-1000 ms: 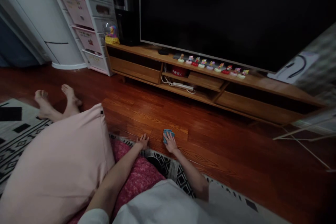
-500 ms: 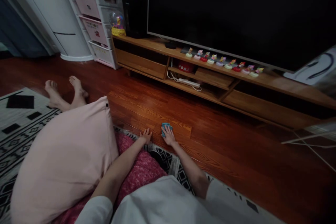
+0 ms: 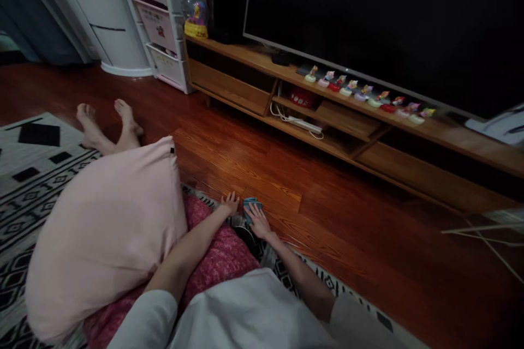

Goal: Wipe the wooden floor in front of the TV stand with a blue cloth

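My right hand (image 3: 258,220) lies flat, its fingers spread, on a small blue stack of thin flat pieces (image 3: 250,203) that look like cards. The stack rests on the wooden floor (image 3: 245,166) by the rug's edge, and the palm and fingers cover part of it. Just left of the stack, my left hand (image 3: 231,203) is open at the edge of the floor, fingers apart and nothing in them. A narrow gap separates it from the stack.
A large pink cushion (image 3: 110,229) lies to my left on the patterned rug (image 3: 39,172). Bare feet (image 3: 129,120) show beyond it. Ahead stands a low wooden TV cabinet (image 3: 233,92) with a television (image 3: 368,22) and small figurines (image 3: 367,90). A thin-legged white frame (image 3: 483,229) is at right.
My right hand and the blue stack have slid left and a little closer to me, nearer my left hand. The view has shifted slightly.
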`<state>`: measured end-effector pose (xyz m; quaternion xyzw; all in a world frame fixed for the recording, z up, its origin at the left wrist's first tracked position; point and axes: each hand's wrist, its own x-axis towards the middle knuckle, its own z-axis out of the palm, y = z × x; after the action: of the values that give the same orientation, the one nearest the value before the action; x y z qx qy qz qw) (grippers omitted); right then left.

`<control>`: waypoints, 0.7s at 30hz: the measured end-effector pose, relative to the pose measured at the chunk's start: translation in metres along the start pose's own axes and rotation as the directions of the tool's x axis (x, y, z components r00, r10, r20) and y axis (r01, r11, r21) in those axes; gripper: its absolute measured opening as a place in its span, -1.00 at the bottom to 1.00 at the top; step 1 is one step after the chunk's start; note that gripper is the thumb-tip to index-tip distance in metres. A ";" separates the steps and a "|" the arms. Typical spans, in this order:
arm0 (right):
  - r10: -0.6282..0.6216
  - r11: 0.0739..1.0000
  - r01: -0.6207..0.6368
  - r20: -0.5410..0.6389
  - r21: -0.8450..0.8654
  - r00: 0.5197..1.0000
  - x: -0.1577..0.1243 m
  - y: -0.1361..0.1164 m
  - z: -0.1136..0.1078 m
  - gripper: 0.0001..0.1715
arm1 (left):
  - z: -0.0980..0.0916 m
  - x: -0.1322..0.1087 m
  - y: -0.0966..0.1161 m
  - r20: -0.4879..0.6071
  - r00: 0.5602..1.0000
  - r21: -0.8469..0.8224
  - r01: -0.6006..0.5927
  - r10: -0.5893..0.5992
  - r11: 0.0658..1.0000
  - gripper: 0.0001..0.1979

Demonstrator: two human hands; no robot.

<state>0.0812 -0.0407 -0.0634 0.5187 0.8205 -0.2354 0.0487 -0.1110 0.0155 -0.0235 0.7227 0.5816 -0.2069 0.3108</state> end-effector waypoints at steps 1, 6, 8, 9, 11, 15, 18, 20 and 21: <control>0.020 1.000 -0.020 -0.007 0.002 1.000 0.008 0.000 -0.005 -0.04 | -0.001 -0.001 0.000 0.002 1.000 0.003 0.001 -0.001 1.000 -0.11; 0.142 0.990 -0.142 -0.041 -0.003 0.989 0.069 -0.003 -0.049 -0.08 | -0.006 -0.005 0.000 0.011 1.000 0.011 -0.002 0.002 1.000 -0.11; 0.151 0.988 -0.151 -0.052 -0.007 0.987 0.084 -0.004 -0.058 -0.11 | -0.007 -0.006 -0.001 0.007 1.000 0.007 -0.005 0.005 1.000 -0.11; 0.149 0.989 -0.150 -0.054 -0.010 0.987 0.086 -0.005 -0.060 -0.12 | -0.007 -0.006 -0.001 0.005 1.000 0.004 -0.006 0.006 1.000 -0.11; 0.137 0.990 -0.138 -0.051 -0.019 0.989 0.078 -0.004 -0.054 -0.10 | -0.007 -0.006 -0.001 0.000 1.000 -0.004 -0.004 0.004 1.000 -0.11; 0.053 0.998 -0.056 -0.066 -0.035 0.996 0.023 0.009 -0.015 -0.02 | -0.004 -0.003 -0.002 -0.012 1.000 -0.016 0.001 -0.002 1.000 -0.12; 0.040 0.999 -0.041 -0.095 -0.012 0.995 -0.030 0.029 0.017 -0.01 | 0.000 0.001 -0.003 -0.013 1.000 -0.024 0.000 0.000 1.000 -0.12; 0.083 0.997 -0.082 -0.099 0.016 0.992 -0.053 0.043 0.027 -0.06 | 0.002 0.003 -0.004 -0.015 1.000 -0.030 -0.004 0.004 1.000 -0.12; 0.107 0.994 -0.105 -0.102 0.025 0.989 -0.058 0.049 0.028 -0.11 | 0.003 0.004 -0.004 -0.017 1.000 -0.032 -0.006 0.005 0.999 -0.12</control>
<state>0.1463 -0.0841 -0.0857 0.5735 0.7908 -0.2135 0.0137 -0.1139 0.0170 -0.0289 0.7210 0.5855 -0.1906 0.3178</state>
